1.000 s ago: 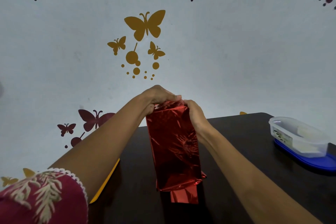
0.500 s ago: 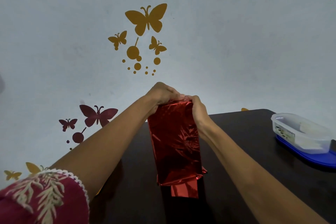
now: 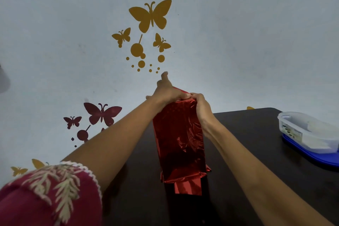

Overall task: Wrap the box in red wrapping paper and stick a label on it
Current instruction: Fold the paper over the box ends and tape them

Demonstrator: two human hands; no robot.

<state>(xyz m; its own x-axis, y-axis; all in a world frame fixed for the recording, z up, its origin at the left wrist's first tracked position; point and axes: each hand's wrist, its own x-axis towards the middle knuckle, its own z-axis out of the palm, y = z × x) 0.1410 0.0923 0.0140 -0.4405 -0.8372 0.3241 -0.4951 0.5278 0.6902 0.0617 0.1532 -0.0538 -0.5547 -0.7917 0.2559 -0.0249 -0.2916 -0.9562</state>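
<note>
Near the middle of the dark table [image 3: 247,134], back toward its far edge, the box [image 3: 178,139] stands on end with its long axis upright, sheathed in red wrapping paper [image 3: 183,154]. A loose flap [image 3: 187,187] of the paper juts from the bottom end toward the near edge. Both hands meet at the top end, so the work lies directly under them, neither hand nearer than the other. The left hand [image 3: 165,92] lies over the top fold with its fingers bent down and one finger raised clear. Whether it pinches or only presses the paper is hidden. The right hand [image 3: 199,105] curls round the paper at the top right corner, thumb touching the left hand's. The next fold probably closes this top end downward, and the tall box could tip. There is bare table on either side. A clear tub [image 3: 308,132] on a blue lid [image 3: 311,156] sits well apart at the right edge.
</note>
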